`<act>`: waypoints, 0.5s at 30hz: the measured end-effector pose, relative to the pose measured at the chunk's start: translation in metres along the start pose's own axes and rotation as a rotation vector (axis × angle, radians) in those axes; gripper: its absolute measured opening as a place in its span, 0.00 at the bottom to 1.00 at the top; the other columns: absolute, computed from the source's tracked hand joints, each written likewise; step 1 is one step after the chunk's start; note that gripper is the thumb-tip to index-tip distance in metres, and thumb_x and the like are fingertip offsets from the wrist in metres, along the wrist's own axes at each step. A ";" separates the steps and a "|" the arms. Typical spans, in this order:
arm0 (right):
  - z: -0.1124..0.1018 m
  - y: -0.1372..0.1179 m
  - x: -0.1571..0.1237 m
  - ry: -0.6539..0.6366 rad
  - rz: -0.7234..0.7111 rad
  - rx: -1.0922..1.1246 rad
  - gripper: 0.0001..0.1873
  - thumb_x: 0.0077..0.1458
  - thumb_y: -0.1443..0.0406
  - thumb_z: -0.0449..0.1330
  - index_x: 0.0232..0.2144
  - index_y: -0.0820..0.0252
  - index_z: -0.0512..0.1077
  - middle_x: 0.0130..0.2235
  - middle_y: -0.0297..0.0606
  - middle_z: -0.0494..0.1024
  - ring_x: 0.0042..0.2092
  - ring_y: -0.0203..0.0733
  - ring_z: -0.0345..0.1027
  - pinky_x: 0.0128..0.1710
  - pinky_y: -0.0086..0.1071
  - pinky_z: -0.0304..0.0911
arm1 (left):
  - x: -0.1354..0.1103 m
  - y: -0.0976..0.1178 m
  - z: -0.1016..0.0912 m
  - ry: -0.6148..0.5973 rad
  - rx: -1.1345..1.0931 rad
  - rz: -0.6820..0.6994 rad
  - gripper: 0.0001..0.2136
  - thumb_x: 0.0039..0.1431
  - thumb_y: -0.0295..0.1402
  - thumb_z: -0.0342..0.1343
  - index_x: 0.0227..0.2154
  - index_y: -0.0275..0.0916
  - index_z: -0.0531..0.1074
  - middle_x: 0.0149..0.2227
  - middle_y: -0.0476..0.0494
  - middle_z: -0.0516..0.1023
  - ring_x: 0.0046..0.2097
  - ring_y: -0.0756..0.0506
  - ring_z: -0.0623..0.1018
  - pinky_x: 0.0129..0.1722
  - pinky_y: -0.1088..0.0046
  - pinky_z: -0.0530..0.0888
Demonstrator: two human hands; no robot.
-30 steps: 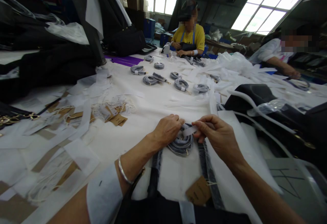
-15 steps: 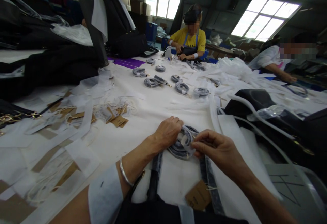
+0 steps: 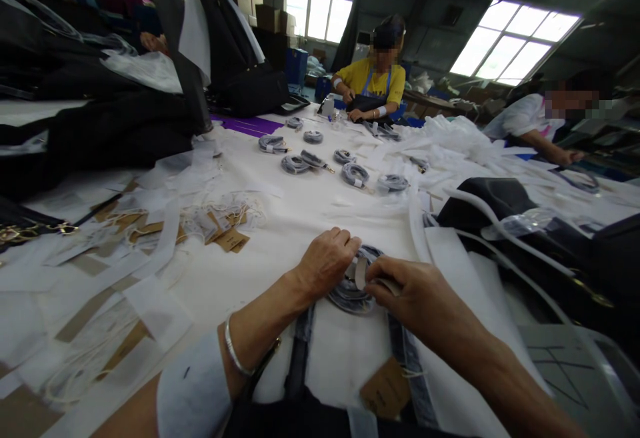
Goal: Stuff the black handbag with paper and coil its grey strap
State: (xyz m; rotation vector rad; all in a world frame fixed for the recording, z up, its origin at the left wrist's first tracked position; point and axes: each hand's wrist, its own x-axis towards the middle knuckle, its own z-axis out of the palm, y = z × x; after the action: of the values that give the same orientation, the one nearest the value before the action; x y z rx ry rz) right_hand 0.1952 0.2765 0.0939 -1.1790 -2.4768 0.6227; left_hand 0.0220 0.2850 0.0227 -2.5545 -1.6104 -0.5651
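Observation:
A dark strap coiled in clear wrap (image 3: 349, 301) lies on the white table in front of me. My left hand (image 3: 327, 261) is closed on the coil's left side, its fingertips partly hidden behind the knuckles. Pinched in my right hand (image 3: 400, 285) is a white paper strip (image 3: 361, 273) that passes over the coil's right side. Just below, the wrapped handles (image 3: 301, 345) of a black bag (image 3: 300, 418) reach up the table. A brown tag (image 3: 386, 388) hangs by a string from the right handle.
Several coiled straps (image 3: 355, 175) lie farther up the table. Brown tags (image 3: 227, 239) and paper scraps spread at left. Black bags (image 3: 485, 205) and white wrapping (image 3: 450, 135) fill the right. A dark post (image 3: 177, 45) rises at left. One co-worker (image 3: 373, 85) works opposite, another (image 3: 530, 121) at right.
My right hand has moved slightly left across the coil, drawing the white paper strip with it. My left hand has stayed on the coil.

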 end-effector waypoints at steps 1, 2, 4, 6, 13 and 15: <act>0.003 -0.001 0.001 0.033 -0.031 -0.017 0.03 0.51 0.68 0.61 0.28 0.55 0.74 0.30 0.31 0.79 0.31 0.39 0.72 0.33 0.30 0.63 | 0.000 0.000 -0.001 0.001 0.002 0.007 0.10 0.61 0.24 0.47 0.44 0.36 0.67 0.41 0.40 0.72 0.44 0.41 0.70 0.44 0.65 0.70; 0.006 -0.001 0.002 0.061 -0.046 -0.015 0.04 0.51 0.68 0.60 0.29 0.55 0.74 0.31 0.32 0.79 0.32 0.40 0.72 0.34 0.30 0.63 | 0.001 0.000 -0.001 0.004 0.002 0.009 0.10 0.61 0.25 0.48 0.44 0.36 0.67 0.41 0.40 0.73 0.44 0.41 0.70 0.44 0.65 0.70; 0.010 -0.002 0.004 0.042 -0.021 0.063 0.03 0.51 0.68 0.60 0.29 0.55 0.74 0.30 0.32 0.79 0.32 0.39 0.72 0.34 0.30 0.64 | 0.001 0.000 -0.002 0.011 0.004 0.007 0.09 0.61 0.26 0.48 0.43 0.36 0.67 0.40 0.41 0.73 0.44 0.41 0.70 0.44 0.65 0.70; 0.010 -0.003 0.004 -0.089 0.076 0.256 0.02 0.50 0.67 0.61 0.28 0.56 0.73 0.26 0.31 0.77 0.28 0.37 0.71 0.30 0.29 0.64 | 0.001 0.000 -0.002 0.021 0.011 0.002 0.08 0.62 0.26 0.48 0.43 0.36 0.67 0.40 0.41 0.73 0.43 0.41 0.71 0.44 0.65 0.70; 0.001 0.008 0.009 -0.165 0.369 0.666 0.09 0.45 0.63 0.66 0.28 0.59 0.71 0.22 0.28 0.74 0.25 0.38 0.71 0.27 0.30 0.67 | 0.002 0.000 -0.004 0.038 0.027 0.014 0.07 0.62 0.24 0.47 0.40 0.35 0.67 0.38 0.40 0.72 0.42 0.41 0.71 0.43 0.65 0.70; -0.002 0.013 0.012 -0.005 0.328 0.484 0.07 0.46 0.63 0.65 0.28 0.58 0.72 0.22 0.29 0.75 0.26 0.38 0.71 0.28 0.30 0.66 | 0.003 0.000 -0.006 0.033 0.028 0.019 0.06 0.62 0.24 0.48 0.40 0.35 0.67 0.38 0.40 0.73 0.42 0.41 0.71 0.42 0.65 0.70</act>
State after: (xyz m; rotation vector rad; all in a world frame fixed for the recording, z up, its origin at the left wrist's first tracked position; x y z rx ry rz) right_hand 0.1971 0.2936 0.0898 -1.3763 -1.9750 1.2289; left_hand 0.0216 0.2856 0.0289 -2.5242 -1.5706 -0.5753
